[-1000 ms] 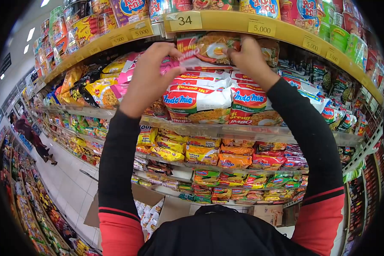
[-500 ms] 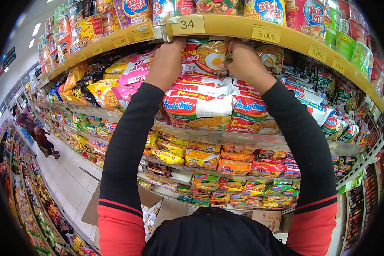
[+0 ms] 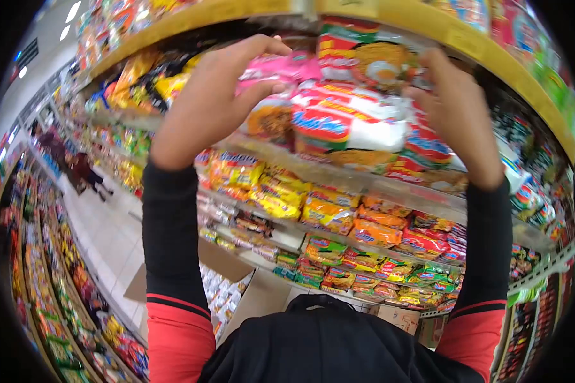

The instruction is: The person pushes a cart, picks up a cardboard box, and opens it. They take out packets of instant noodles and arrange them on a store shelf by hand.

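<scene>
My left hand is held open, thumb and fingers apart, in front of pink noodle packs. To its right, an instant noodle pack with a fried egg picture stands upright under the yellow shelf edge. My right hand is open beside that pack, its curved fingertips close to the right end. Below, a red and white Indomie noodle pack lies on the shelf, with another Indomie pack to its right, partly behind my right hand.
The yellow shelf edge runs above both hands. Lower shelves hold yellow noodle packs and orange ones. An open cardboard box with packs inside is at lower left. Two people stand in the aisle at far left.
Both hands have let go of the upright noodle pack and drawn apart, the left one moving farther out. The view has shifted and is blurred.
</scene>
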`<state>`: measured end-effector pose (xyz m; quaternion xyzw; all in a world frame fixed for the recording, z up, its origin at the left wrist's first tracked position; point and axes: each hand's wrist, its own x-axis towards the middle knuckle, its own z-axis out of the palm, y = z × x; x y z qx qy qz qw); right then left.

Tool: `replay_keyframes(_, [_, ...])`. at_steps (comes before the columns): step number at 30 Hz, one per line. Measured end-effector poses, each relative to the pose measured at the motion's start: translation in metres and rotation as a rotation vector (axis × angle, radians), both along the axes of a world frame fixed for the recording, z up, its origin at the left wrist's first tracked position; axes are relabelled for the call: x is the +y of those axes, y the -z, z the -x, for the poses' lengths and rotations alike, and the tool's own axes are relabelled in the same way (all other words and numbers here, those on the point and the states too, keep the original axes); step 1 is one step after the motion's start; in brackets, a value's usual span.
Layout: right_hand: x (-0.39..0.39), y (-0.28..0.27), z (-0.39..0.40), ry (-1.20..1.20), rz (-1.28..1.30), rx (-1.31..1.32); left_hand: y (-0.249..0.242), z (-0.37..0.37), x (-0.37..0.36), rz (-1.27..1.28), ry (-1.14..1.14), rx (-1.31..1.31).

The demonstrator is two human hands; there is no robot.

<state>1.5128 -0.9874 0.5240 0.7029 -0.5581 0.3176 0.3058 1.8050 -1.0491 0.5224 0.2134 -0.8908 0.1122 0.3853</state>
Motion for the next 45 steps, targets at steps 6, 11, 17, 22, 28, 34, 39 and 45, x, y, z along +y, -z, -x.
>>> replay_keyframes(6, [0.073, 0.052, -0.048, -0.295, 0.038, -0.273, 0.064, -0.129, 0.105, -0.281, -0.067, 0.461])
replay_keyframes(11, [-0.01, 0.02, -0.055, -0.248, 0.044, 0.221, 0.134, -0.204, 0.166, -0.516, -0.402, 0.604])
replay_keyframes(17, [-0.013, -0.009, -0.05, 0.022, -0.051, 0.405, 0.241, -0.252, 0.206, -0.791, -0.647, 0.866])
replay_keyframes(22, [-0.008, -0.005, -0.055, 0.001, -0.247, 0.393, 0.368, -0.286, 0.214, -0.946, -0.783, 0.955])
replay_keyframes(28, [-0.055, -0.009, -0.025, 0.113, -0.132, 0.624, 0.496, -0.327, 0.209, -1.102, -1.24, 0.656])
replay_keyframes(34, [-0.04, 0.002, -0.042, 0.083, -0.073, 0.444, 0.541, -0.34, 0.207, -0.882, -1.62, 0.167])
replay_keyframes(39, [-0.018, 0.014, -0.062, 0.045, 0.088, 0.39, 0.542, -0.339, 0.208, -0.924, -1.685, -0.098])
replay_keyframes(45, [0.025, 0.058, -0.099, -0.265, -0.056, 0.416, 0.577, -0.349, 0.223, -0.792, -1.721, -0.233])
